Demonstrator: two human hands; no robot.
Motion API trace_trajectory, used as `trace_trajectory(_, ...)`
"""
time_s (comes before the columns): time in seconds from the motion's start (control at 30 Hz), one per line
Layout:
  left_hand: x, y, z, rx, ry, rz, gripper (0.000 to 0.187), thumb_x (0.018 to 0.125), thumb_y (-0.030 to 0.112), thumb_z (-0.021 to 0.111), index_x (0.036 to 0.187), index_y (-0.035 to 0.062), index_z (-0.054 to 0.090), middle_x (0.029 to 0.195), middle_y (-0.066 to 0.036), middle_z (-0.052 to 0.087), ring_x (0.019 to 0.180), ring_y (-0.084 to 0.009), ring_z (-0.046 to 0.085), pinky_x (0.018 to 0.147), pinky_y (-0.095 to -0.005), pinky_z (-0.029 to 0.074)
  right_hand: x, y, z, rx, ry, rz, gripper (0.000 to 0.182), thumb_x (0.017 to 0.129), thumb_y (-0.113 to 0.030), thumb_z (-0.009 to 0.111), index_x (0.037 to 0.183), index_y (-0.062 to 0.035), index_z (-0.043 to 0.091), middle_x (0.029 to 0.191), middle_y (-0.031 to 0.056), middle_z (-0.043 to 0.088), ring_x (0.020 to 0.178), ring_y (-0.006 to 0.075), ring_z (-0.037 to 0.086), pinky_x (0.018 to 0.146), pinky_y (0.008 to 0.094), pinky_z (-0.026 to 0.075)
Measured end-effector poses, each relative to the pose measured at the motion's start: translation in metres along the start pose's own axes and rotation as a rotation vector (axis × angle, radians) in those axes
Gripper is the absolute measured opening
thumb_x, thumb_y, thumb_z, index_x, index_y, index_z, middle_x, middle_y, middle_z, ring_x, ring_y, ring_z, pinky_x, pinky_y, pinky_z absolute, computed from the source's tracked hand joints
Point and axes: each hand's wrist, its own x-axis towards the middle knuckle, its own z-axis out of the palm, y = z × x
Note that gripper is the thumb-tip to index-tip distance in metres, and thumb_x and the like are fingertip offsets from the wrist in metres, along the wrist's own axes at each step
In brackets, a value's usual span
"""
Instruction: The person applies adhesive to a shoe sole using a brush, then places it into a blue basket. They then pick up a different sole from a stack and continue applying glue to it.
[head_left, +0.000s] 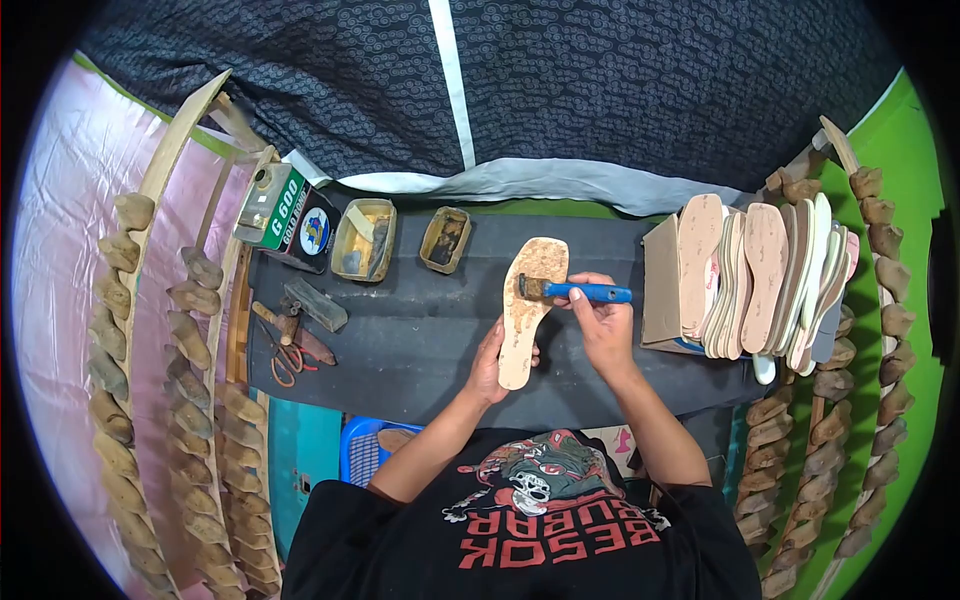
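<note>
A tan insole point(519, 345) is held upright over the dark table by my left hand point(489, 365), whose fingers wrap round its narrower part from the left and behind. My right hand point(603, 325) grips the blue handle of a brush point(600, 293). The brush's dark bristles rest on the insole's wide upper part, where the surface looks brown and mottled. Part of my left fingers is hidden behind the insole.
A glue can point(290, 220) and two small tubs point(363, 240) point(445, 240) stand at the back left. Scissors point(284, 366), a hammer and pliers lie at the left. A box point(660, 280) of stacked insoles point(765, 270) is at the right. Racks of wooden shoe lasts flank the table point(430, 350).
</note>
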Motion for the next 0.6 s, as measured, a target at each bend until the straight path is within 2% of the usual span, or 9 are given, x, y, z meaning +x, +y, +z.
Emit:
trace_trajectory(0.2,0.003,0.001,0.003,-0.052,0.068,0.019,0.053,0.106,0.051,0.051,0.148,0.0182,0.046,0.117,-0.008,0.066,0.094,-0.0217,0.068,0.079,-0.0405,0.057,-0.011,0.02,-0.03,-0.179,0.015,0.002,0.016,0.101,-0.001,0.062,0.116,0.0053,0.062,0.109,0.0107,0.068,0.092,0.0143,0.07,0.085,0.029,0.059)
trace_trajectory(0.3,0.002,0.005,-0.001,-0.031,0.088,0.027,0.05,0.107,0.05,0.049,0.146,0.0183,0.048,0.118,-0.007,0.067,0.094,-0.0222,0.068,0.079,-0.0408,0.057,-0.015,0.023,-0.042,-0.029,0.019,0.035,0.016,0.101,-0.001,0.062,0.117,0.005,0.063,0.11,0.0111,0.068,0.093,0.015,0.071,0.085,0.0291,0.058)
trace_trajectory(0.4,-0.001,0.002,0.001,0.017,0.099,0.002,0.05,0.107,0.05,0.048,0.145,0.017,0.049,0.117,-0.007,0.067,0.093,-0.0222,0.068,0.079,-0.0407,0.057,-0.014,0.013,-0.031,0.021,0.002,0.053,0.019,0.103,-0.003,0.06,0.12,0.0049,0.06,0.106,0.0133,0.069,0.092,0.0192,0.072,0.086,0.0319,0.059)
trace_trajectory(0.47,-0.003,-0.005,0.002,0.017,0.109,-0.018,0.05,0.108,0.05,0.047,0.144,0.0159,0.049,0.116,-0.007,0.067,0.093,-0.0221,0.068,0.079,-0.0406,0.057,-0.015,0.025,-0.026,0.035,-0.001,0.076,0.019,0.103,-0.004,0.06,0.121,0.0049,0.06,0.104,0.0136,0.07,0.092,0.0184,0.071,0.087,0.0316,0.058)
trace_trajectory(0.57,-0.003,-0.015,0.002,-0.015,0.171,0.045,0.053,0.108,0.047,0.046,0.15,0.0144,0.045,0.121,-0.008,0.066,0.093,-0.0215,0.07,0.076,-0.0386,0.061,-0.022,0.032,-0.024,0.0,-0.016,0.113,0.02,0.103,-0.005,0.061,0.121,0.0051,0.061,0.102,0.0129,0.071,0.093,0.017,0.071,0.088,0.0307,0.058)
trace_trajectory(0.6,-0.003,-0.018,-0.007,-0.026,0.182,0.057,0.05,0.109,0.046,0.045,0.147,0.0139,0.046,0.122,-0.008,0.065,0.094,-0.021,0.07,0.077,-0.0386,0.061,-0.029,0.035,-0.024,-0.021,-0.038,0.13,0.02,0.103,-0.005,0.061,0.121,0.0051,0.061,0.101,0.0128,0.071,0.093,0.017,0.071,0.088,0.0308,0.057)
